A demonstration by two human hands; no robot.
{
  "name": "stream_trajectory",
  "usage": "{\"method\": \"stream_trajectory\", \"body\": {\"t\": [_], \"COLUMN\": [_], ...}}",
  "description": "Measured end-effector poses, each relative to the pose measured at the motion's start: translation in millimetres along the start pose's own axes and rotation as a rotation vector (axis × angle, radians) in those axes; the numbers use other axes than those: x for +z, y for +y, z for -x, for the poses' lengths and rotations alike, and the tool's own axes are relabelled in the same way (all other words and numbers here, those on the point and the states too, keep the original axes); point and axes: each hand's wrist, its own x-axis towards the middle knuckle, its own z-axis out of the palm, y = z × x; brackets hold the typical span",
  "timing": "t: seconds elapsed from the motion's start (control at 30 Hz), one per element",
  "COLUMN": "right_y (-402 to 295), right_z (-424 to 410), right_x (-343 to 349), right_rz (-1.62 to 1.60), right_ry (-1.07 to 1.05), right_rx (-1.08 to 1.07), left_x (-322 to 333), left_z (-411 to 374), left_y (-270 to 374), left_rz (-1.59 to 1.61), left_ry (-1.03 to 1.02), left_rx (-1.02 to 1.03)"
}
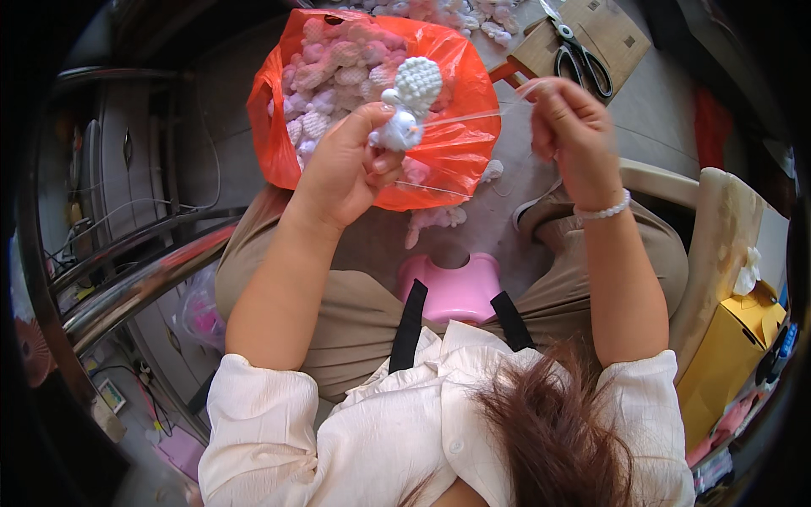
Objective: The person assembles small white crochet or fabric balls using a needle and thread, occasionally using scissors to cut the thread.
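Between the thumb and fingers of my left hand (355, 161) is a small white crocheted piece (405, 130) with a tiny orange spot; a rounded, bumpy crocheted part (419, 85) stands up from it. Pale thread (466, 116) runs taut from this piece to my right hand (564, 123), whose fingers are curled and pinch the thread, slightly blurred. Below both hands, an orange-red plastic bag (472, 70) lies wide, filled with many pink-looking and white crocheted pieces (345, 54). Whether a needle is in my right fingers cannot be told.
Black-handled scissors (580, 57) lie on a cardboard piece (611, 32) at the upper right. More crocheted pieces (497, 32) lie beyond the bag. A pink plastic stool (453, 291) stands between my legs, a metal rail (152, 279) at left, a yellow box (728, 355) at right.
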Motion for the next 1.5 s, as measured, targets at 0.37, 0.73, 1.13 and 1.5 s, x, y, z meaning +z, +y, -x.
{"method": "stream_trajectory", "body": {"t": [0.37,0.73,1.13,1.5], "right_y": [-6.4,33.9,21.0,12.8], "right_z": [-15.2,-1.9,13.9,12.6], "right_x": [-23.5,9.0,43.0,28.3], "right_rz": [-0.221,0.394,-0.011,0.602], "right_ry": [0.56,0.484,0.044,-0.143], "right_rx": [-0.061,-0.073,-0.411,-0.528], "left_x": [0.8,12.5,16.7,20.3], "left_z": [-3.0,-0.6,1.6,19.0], "left_y": [-1.0,-17.0,-27.0,17.4], "left_rz": [-0.008,-0.206,-0.153,-0.233], "left_ry": [0.276,0.095,-0.144,-0.517], "left_rx": [0.149,0.338,0.436,0.16]}}
